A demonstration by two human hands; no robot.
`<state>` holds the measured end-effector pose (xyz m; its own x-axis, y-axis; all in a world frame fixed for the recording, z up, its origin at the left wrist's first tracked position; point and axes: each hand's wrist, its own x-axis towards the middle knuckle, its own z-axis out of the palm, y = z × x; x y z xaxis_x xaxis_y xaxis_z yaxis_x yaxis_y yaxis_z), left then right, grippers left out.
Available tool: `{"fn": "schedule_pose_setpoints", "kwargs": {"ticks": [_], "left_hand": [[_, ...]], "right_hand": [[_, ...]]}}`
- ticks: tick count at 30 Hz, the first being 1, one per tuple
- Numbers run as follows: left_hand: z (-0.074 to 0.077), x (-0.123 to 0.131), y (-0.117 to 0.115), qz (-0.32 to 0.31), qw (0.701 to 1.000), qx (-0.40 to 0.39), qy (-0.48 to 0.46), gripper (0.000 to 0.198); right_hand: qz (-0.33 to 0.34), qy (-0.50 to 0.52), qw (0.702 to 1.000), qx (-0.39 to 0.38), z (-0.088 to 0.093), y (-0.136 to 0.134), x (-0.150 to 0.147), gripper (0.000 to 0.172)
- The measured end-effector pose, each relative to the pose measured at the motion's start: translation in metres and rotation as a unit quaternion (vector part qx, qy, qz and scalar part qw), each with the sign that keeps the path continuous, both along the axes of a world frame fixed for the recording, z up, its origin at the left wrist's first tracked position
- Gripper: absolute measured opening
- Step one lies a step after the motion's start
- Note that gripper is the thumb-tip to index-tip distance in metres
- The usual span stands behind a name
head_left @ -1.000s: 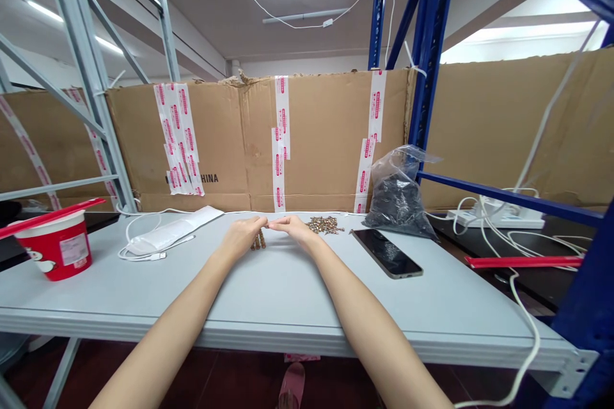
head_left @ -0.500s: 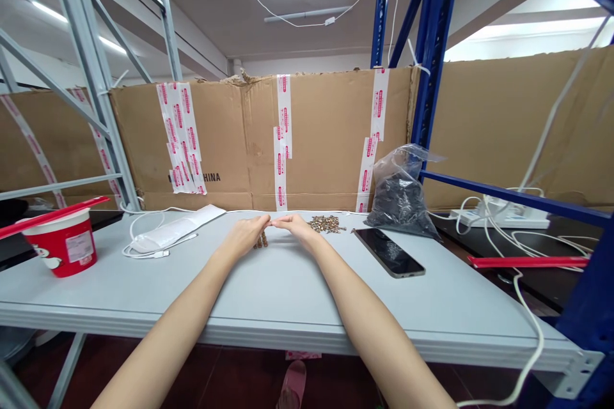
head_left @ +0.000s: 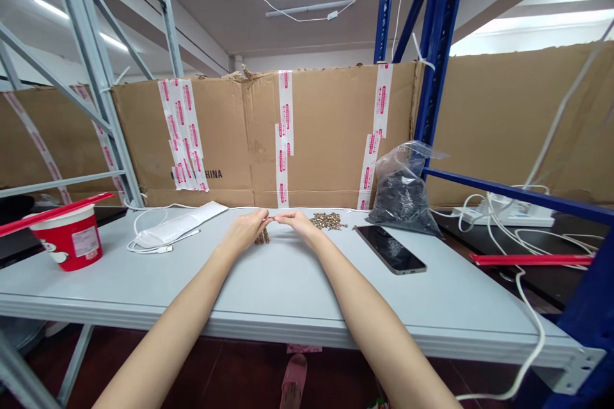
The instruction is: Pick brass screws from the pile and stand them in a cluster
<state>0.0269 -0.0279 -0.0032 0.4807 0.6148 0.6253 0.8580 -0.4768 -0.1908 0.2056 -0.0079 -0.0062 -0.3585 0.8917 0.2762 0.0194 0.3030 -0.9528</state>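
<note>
Over the back middle of the table, my left hand (head_left: 249, 229) and my right hand (head_left: 296, 223) meet with their fingertips almost touching. Both are closed in a pinch, and what lies between the fingers is too small to make out. Just below my left hand, partly covered by it, small brownish-gold pieces (head_left: 263, 237) are lined up in short rows on the tabletop. To the right of my right hand lies a loose pile of small gold-coloured metal pieces (head_left: 327, 221).
A phone (head_left: 391, 249) lies on the grey table (head_left: 297, 294), with a clear bag of dark pieces (head_left: 404, 198) behind it. At left are a white packet with a cable (head_left: 177, 227) and a red bucket (head_left: 71, 239). Cardboard (head_left: 326, 128) walls the back edge.
The fingertips have shifted slightly, with my left fingers curled a little more. The whole view has tilted a little; the objects on the table stay where they were.
</note>
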Motion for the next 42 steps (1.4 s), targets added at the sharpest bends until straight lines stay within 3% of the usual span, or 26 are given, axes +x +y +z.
{"fn": "schedule_pose_setpoints", "kwargs": {"ticks": [7,12,21,27,30,32,34,37,39,42], "left_hand": [[-0.009,-0.009,0.013,-0.051,0.998,0.030,-0.038,0.023],[-0.011,-0.009,0.015,-0.066,0.996,0.032,-0.049,0.022],[-0.005,-0.005,0.005,-0.059,0.997,0.029,-0.032,0.024],[-0.001,-0.005,0.005,-0.079,0.990,0.025,-0.111,0.023],[0.005,-0.007,0.005,-0.082,0.986,0.000,-0.149,0.023],[0.010,-0.012,0.005,-0.084,0.984,-0.036,-0.154,0.022],[0.015,-0.018,0.006,-0.075,0.983,-0.069,-0.154,0.020],[0.019,-0.032,0.007,-0.030,0.981,-0.124,-0.145,0.018],[0.020,-0.040,0.009,-0.002,0.977,-0.167,-0.136,0.017],[0.021,-0.047,0.008,0.005,0.968,-0.216,-0.125,0.017]], "right_hand": [[-0.025,0.008,1.000,0.001,0.005,-0.004,0.000,0.031],[0.003,-0.009,1.000,-0.016,0.006,-0.008,0.000,0.033],[0.009,-0.056,0.997,-0.049,0.015,-0.022,-0.001,0.030],[0.022,-0.083,0.996,-0.031,0.016,-0.022,-0.004,0.032],[0.001,-0.151,0.988,0.022,0.009,-0.015,-0.006,0.032],[-0.070,-0.274,0.955,0.090,0.002,-0.010,-0.006,0.027],[-0.187,-0.419,0.869,0.184,-0.005,-0.008,-0.002,0.024],[-0.247,-0.549,0.753,0.266,-0.010,-0.008,0.004,0.029],[-0.262,-0.595,0.713,0.262,-0.009,-0.008,0.007,0.032],[-0.260,-0.640,0.686,0.229,-0.007,-0.009,0.007,0.033]]}}
